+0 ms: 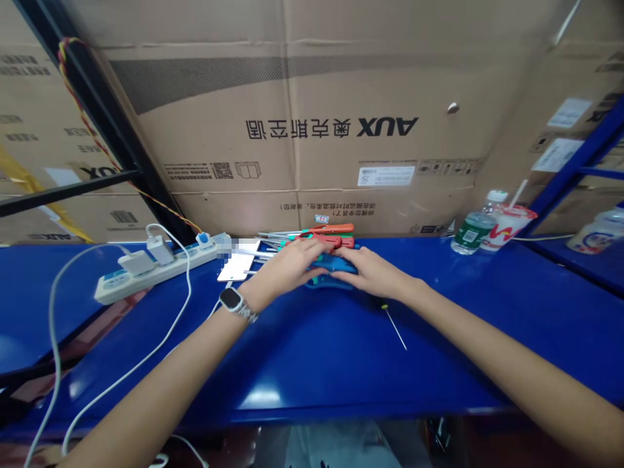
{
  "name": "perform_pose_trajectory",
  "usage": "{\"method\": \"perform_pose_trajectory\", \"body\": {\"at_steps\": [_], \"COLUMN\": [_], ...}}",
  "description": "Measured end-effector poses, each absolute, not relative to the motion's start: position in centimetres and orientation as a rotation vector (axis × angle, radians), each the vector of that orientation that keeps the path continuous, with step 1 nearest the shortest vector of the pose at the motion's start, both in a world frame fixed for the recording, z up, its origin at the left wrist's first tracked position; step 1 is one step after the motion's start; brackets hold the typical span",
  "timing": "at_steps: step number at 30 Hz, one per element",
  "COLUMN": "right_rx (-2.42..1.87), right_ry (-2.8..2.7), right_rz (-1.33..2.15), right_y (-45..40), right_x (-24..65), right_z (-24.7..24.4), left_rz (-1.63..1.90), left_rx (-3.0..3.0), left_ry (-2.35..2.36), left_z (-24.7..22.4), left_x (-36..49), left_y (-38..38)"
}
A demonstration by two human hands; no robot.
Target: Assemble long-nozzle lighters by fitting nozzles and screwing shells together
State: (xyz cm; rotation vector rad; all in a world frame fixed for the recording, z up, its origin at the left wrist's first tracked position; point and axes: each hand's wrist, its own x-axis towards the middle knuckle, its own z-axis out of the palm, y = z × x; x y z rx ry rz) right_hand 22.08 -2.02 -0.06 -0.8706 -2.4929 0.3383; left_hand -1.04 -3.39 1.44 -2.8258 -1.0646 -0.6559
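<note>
My left hand [298, 261], with a watch [233, 300] on its wrist, is closed over the left side of some blue screwdriver handles [336, 263]. Opposite it, my right hand [373, 268] grips the right end of these handles, thumb in front and fingers behind. Just beyond my fingers lie several screwdrivers with red and orange handles [334, 229], their metal shafts pointing left. My fingers partly cover the pile. Nearer me, a thin metal rod with a yellow end [396, 328] rests by itself on the blue table [312, 364].
To the left are a white power strip [160, 266] with plugs and cables, and a white phone-like slab [238, 261]. A green-labelled bottle [472, 227] and a red-white cup with a straw [509, 227] stand at right. A large cardboard box [322, 84] rises behind.
</note>
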Motion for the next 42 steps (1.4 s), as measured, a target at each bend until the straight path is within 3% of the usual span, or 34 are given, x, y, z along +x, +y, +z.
{"method": "perform_pose_trajectory", "body": {"at_steps": [4, 12, 20, 30, 42], "right_rx": [-1.026, -1.242, -1.189, -1.100, -1.109], "right_ry": [-2.419, -2.432, -2.288, -2.036, -1.961], "right_rz": [0.257, -0.056, -0.112, -0.019, -0.031], "right_y": [3.3, 9.2, 7.1, 3.6, 1.3], "right_x": [21.9, 22.1, 22.0, 22.5, 24.3], "right_z": [1.0, -0.3, -0.9, -2.2, -2.8], "left_rz": [-0.665, -0.732, -0.876, -0.639, -0.461], "left_rx": [-2.707, -2.699, -2.604, -2.089, -2.164], "left_ry": [-1.188, -1.368, -1.406, -2.137, -2.206], "left_z": [1.9, -1.3, -1.2, -4.2, -3.2], "left_x": [-0.8, 0.2, -1.4, -7.8, -7.0], "left_y": [1.8, 7.3, 3.2, -0.1, 0.4]}}
